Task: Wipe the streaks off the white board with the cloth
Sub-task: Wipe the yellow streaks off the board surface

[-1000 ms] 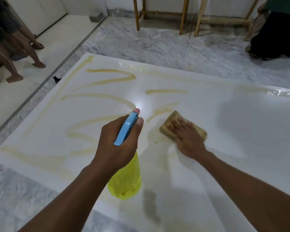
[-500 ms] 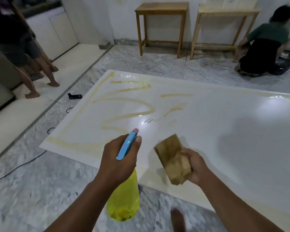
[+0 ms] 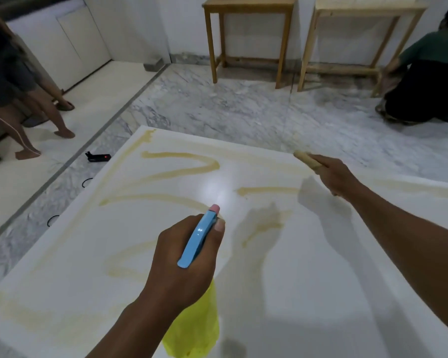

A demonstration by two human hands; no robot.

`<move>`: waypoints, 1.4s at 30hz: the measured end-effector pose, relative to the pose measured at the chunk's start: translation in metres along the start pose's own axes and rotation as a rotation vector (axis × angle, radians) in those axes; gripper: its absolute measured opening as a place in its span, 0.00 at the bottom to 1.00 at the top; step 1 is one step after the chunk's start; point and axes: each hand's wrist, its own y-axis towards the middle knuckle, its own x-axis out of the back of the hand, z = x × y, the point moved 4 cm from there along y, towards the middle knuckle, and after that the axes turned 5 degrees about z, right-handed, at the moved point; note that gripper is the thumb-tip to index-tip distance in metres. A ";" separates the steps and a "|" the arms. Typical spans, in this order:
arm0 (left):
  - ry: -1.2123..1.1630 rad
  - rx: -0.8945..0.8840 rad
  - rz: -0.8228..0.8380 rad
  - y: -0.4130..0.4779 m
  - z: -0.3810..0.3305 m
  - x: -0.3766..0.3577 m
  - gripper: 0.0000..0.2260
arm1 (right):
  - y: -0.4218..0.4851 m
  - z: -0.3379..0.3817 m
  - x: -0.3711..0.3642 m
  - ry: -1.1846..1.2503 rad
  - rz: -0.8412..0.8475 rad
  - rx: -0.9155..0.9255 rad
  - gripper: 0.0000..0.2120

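A large white board (image 3: 308, 280) lies flat on the marble floor, marked with yellowish-brown streaks (image 3: 181, 164) across its left and far parts. My left hand (image 3: 184, 257) grips a yellow spray bottle (image 3: 194, 329) by its blue trigger head, held over the board's near middle with the pink nozzle pointing away. My right hand (image 3: 334, 174) is stretched out over the board's far edge, closed on a tan cloth (image 3: 305, 158). Only the cloth's end shows past my fingers, and it is lifted off the board.
Two wooden tables (image 3: 248, 34) stand against the far wall. A person in a green top (image 3: 424, 81) crouches at the far right. Another person's bare legs (image 3: 36, 120) are at the left. A small black device (image 3: 97, 157) and cables lie on the floor left of the board.
My right hand lifted the cloth off the board, then reached out toward the far edge. The left hand kept the bottle in place; the view moved forward over the board.
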 end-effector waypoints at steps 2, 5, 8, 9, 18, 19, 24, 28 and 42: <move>0.001 -0.004 0.021 0.018 0.000 -0.011 0.24 | 0.027 -0.025 -0.026 -0.057 0.085 0.036 0.12; 0.021 0.008 0.048 0.032 0.006 -0.020 0.21 | 0.031 -0.064 -0.084 -0.350 0.157 0.141 0.21; 0.033 0.031 0.056 0.040 0.015 -0.022 0.21 | 0.031 -0.072 -0.095 -0.349 0.143 0.188 0.23; 0.038 0.037 0.058 0.041 0.016 -0.022 0.23 | 0.028 -0.072 -0.096 -0.328 0.141 0.188 0.23; 0.077 0.007 0.049 -0.004 0.022 0.008 0.26 | -0.094 -0.054 -0.172 -0.362 0.182 0.289 0.28; 0.082 -0.005 0.052 -0.016 0.022 0.014 0.25 | -0.113 -0.051 -0.183 -0.371 0.189 0.287 0.29; 0.049 -0.058 0.058 -0.096 0.024 0.055 0.06 | -0.244 -0.033 -0.251 -0.407 0.246 0.335 0.34; 0.027 -0.040 0.040 -0.170 0.031 0.099 0.09 | -0.346 -0.023 -0.303 -0.350 0.315 0.333 0.33; -0.046 -0.032 0.022 -0.119 0.025 0.114 0.12 | -0.255 0.006 -0.186 1.075 0.275 -0.429 0.21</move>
